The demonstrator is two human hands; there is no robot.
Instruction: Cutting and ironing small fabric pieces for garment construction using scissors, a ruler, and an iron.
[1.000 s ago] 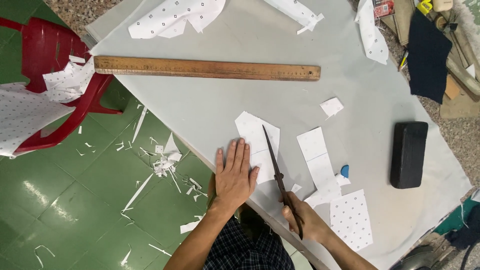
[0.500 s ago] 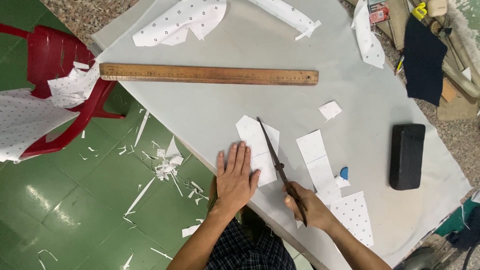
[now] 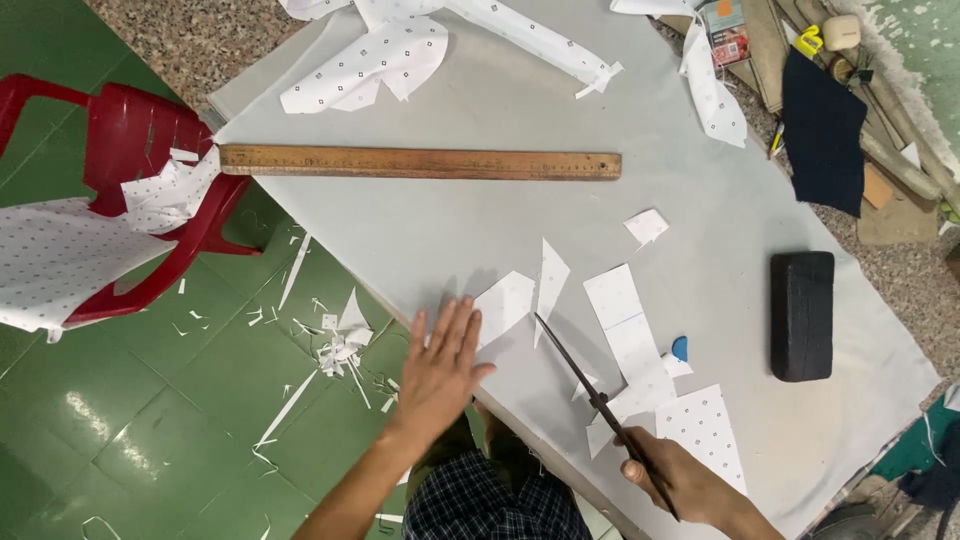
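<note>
Lifted since before, left hand (image 3: 440, 375) hovers; right hand (image 3: 680, 482) grips scissors (image 3: 590, 395).

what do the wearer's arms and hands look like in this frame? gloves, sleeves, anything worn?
Both hands are bare: no gloves on the left hand or the right hand. Both forearms are uncovered as far as the frame shows, with no sleeve, watch or bracelet visible. Rings are too small to tell. Between the arms sits dark checked clothing.
</note>
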